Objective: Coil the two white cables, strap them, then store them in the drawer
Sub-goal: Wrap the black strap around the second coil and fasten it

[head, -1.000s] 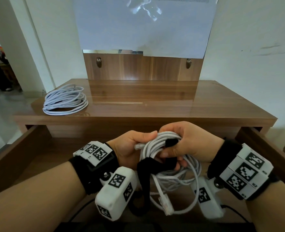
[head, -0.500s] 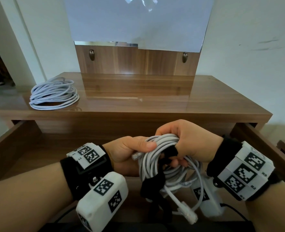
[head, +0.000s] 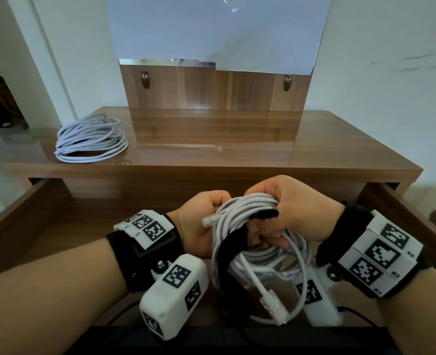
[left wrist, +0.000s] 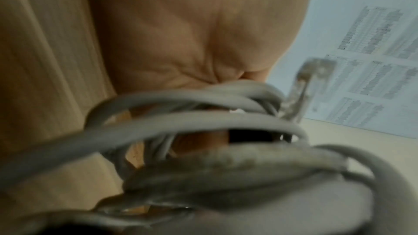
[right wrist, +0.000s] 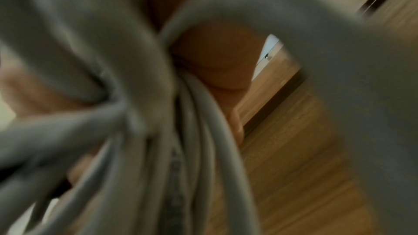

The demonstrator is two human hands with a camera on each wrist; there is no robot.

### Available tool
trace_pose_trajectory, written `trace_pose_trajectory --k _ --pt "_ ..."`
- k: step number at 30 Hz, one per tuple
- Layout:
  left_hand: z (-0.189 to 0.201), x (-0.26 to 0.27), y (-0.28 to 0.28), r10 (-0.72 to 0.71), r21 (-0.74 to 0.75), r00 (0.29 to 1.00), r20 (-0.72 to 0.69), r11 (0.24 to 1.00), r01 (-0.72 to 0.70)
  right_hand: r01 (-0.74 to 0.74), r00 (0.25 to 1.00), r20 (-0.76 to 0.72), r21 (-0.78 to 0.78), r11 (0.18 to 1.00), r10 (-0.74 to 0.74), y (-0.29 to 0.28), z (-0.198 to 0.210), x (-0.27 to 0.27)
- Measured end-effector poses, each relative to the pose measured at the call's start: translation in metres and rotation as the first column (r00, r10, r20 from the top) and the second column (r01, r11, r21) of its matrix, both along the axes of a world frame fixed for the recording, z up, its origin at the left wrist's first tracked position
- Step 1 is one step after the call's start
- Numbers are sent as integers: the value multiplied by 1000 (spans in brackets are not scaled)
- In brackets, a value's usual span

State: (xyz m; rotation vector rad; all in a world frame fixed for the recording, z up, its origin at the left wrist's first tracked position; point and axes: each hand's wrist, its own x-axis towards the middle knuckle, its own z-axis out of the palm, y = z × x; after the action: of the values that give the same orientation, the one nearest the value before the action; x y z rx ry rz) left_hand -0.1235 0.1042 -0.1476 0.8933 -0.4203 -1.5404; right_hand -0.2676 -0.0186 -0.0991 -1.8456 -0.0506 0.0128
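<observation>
I hold a coiled white cable (head: 247,254) over the open drawer (head: 40,213). My right hand (head: 283,213) grips the top of the coil, fingers curled round the strands, with a black strap (head: 237,239) running under its thumb and hanging down the coil. My left hand (head: 204,226) holds the coil's left side; its fingertips are hidden. Clear plugs (head: 274,308) stick out of the coil. Both wrist views are blurred, filled with cable loops (left wrist: 203,124) (right wrist: 192,131). A second coiled white cable (head: 91,139) lies unstrapped on the desk's left end.
The wooden desk top (head: 263,149) stands beyond the hands, with a backboard and a covered mirror (head: 216,29) behind it. The drawer's side walls (head: 401,213) flank my forearms. A white wall is to the right, a doorway to the far left.
The head view has shifted slightly. The coil has turned a little in my hands and the strap's end now lies further over the strands under my right thumb.
</observation>
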Motion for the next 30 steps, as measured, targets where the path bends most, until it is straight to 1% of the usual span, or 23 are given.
trace_pose_trajectory --k 1,2,3,4,5,6,8,9,12,14,15,16,18,19,20,21,22,23,24,26,28,29,30 --pt "2 -1 1 -18 -3 1000 -14 1000 18 1 1000 -1 3 1000 -1 0 -1 0" --pt "2 -2 3 -35 -23 999 20 999 35 -4 1000 1 26 1000 3 0 0 0" --pt "2 -2 6 -36 -72 996 85 997 43 -17 1000 6 68 998 17 1 0 0" --pt "2 -1 8 -47 -160 991 124 985 67 -36 999 17 117 992 34 1 1 0" --pt "4 2 10 -88 -259 990 111 959 114 -50 999 26 165 985 46 0 2 -1" --pt "4 5 11 -139 -288 984 108 943 164 -53 998 28 205 977 48 -1 4 -1" --pt "5 7 12 -174 -227 970 171 951 210 -42 999 22 228 973 38 -3 4 -2" --pt "6 7 11 -199 -199 960 197 951 238 -42 999 24 209 977 38 -3 4 -2" --pt "3 8 9 -206 -139 931 302 956 257 -60 998 39 144 988 55 0 2 1" --pt "3 11 12 -216 -148 926 309 951 271 -74 996 50 132 988 68 3 2 3" --pt "5 10 14 -238 -161 927 289 943 292 -75 996 52 132 988 68 3 2 3" --pt "8 7 15 -243 -147 926 288 945 294 -70 997 52 132 989 64 3 2 4" --pt "12 -3 15 -158 -42 904 398 981 190 -44 998 42 111 993 40 2 -1 5" --pt "8 -4 17 -109 -53 877 468 987 151 -33 999 37 93 995 30 2 -3 5" --pt "6 -5 15 -77 -39 829 553 992 118 -29 999 33 82 996 27 2 -4 5" --pt "5 -5 13 -113 6 793 599 991 137 -31 999 29 81 996 29 2 -5 5" --pt "9 -5 11 -123 56 740 662 992 114 -37 999 26 89 995 35 2 -5 5" --pt "17 -3 8 -96 86 696 712 995 49 -44 999 24 99 994 42 2 -4 5" --pt "27 -1 8 -116 113 624 773 993 46 -57 998 21 120 991 55 2 -4 5" --pt "41 4 11 -171 129 387 906 983 131 -88 996 23 209 974 85 3 -1 5" --pt "40 11 14 -176 154 219 960 981 115 -111 994 37 306 945 105 1 2 3" --pt "37 15 14 -158 144 212 964 986 81 -132 991 43 352 927 125 0 3 2" --pt "37 15 14 -139 131 225 964 990 47 -160 987 43 397 904 156 -2 4 1"
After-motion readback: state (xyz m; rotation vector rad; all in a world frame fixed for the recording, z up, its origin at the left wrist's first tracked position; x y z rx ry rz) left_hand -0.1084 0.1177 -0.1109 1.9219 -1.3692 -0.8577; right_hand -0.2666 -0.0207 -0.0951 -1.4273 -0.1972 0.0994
